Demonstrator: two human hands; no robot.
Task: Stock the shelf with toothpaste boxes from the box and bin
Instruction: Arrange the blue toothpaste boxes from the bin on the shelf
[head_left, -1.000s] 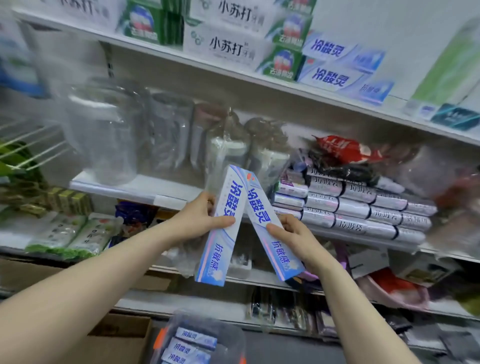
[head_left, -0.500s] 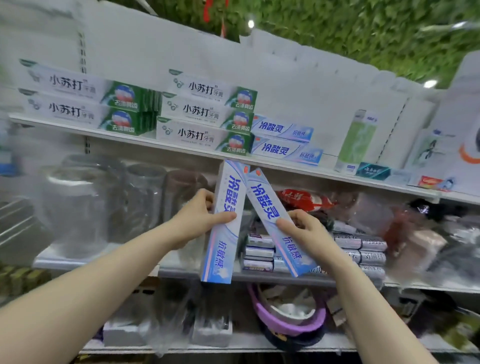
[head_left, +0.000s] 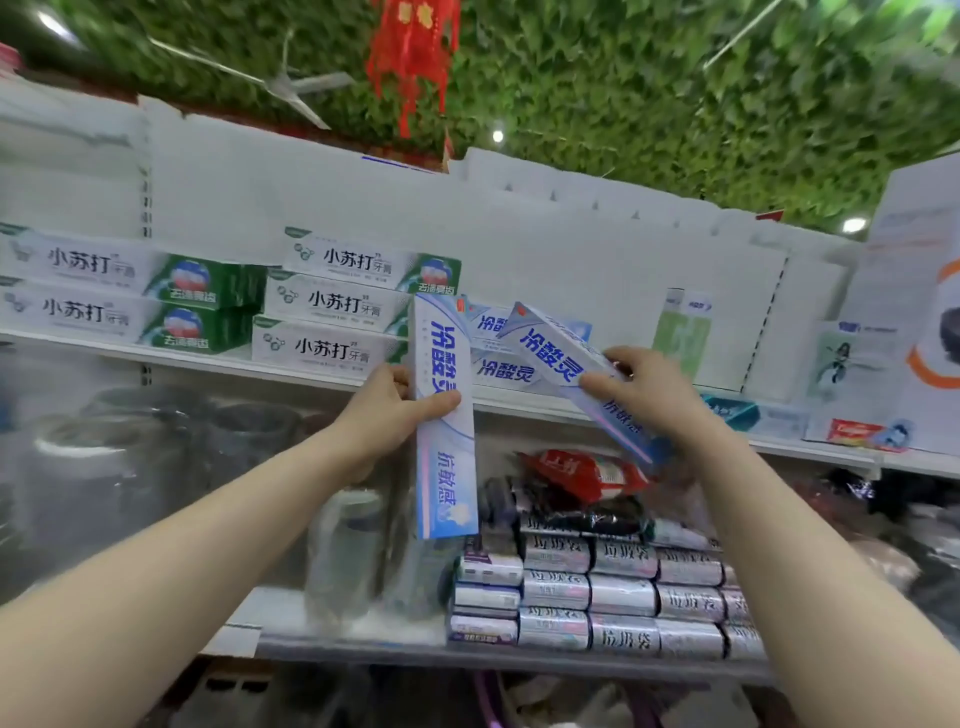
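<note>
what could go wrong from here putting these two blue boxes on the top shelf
1. The left hand grips the upright blue box on end, right beside the green-and-white stack; turning it flat might knock that stack.
2. The right hand holds the tilted blue box, whose upper end is close to the shelved blue boxes; pushing in could shove them askew.
3. Each box is held one-handed, so either may slip.

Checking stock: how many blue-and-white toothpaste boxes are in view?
4 blue-and-white toothpaste boxes: an upright box in the left hand, a tilted box in the right hand, and a stacked pair on the white upper shelf behind; more may be hidden.
</note>
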